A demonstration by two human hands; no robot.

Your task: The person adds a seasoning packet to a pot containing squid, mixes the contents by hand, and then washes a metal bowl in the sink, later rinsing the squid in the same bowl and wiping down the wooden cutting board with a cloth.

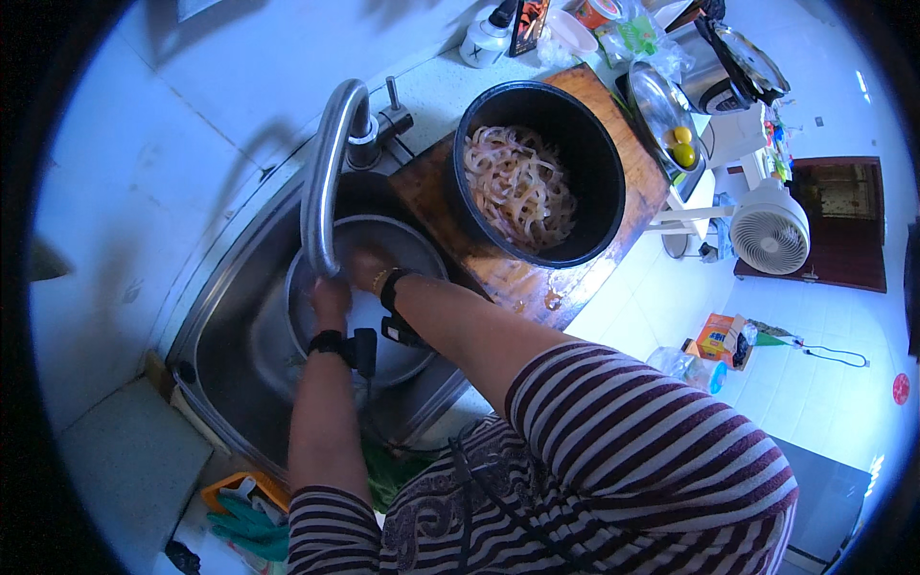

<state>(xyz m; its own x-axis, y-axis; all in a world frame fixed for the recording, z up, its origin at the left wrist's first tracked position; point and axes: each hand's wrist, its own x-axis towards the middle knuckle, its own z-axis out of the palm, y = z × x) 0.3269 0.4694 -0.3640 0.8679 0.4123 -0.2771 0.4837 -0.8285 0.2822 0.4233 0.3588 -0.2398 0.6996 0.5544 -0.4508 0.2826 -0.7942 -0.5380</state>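
Both my hands are over a wide metal basin (392, 359) standing in the steel sink (237, 345). My left hand (331, 298) is under the spout of the curved steel faucet (323, 172); my right hand (370, 267) is just beside it, blurred. The faucet partly covers them, and whether either holds anything cannot be seen. Black straps with small devices circle both wrists. Right of the sink, a black inner pot (611, 208) holding pale sliced strips (521, 190), perhaps onion, rests on a wooden cutting board (640, 158).
A steel bowl (650, 93) with yellow round items (683, 154) lies beyond the board. A white bottle (483, 44) stands by the wall. Green rubber gloves (251, 528) lie by an orange container (269, 490) near the sink's lower edge. A white fan (769, 230) stands farther right.
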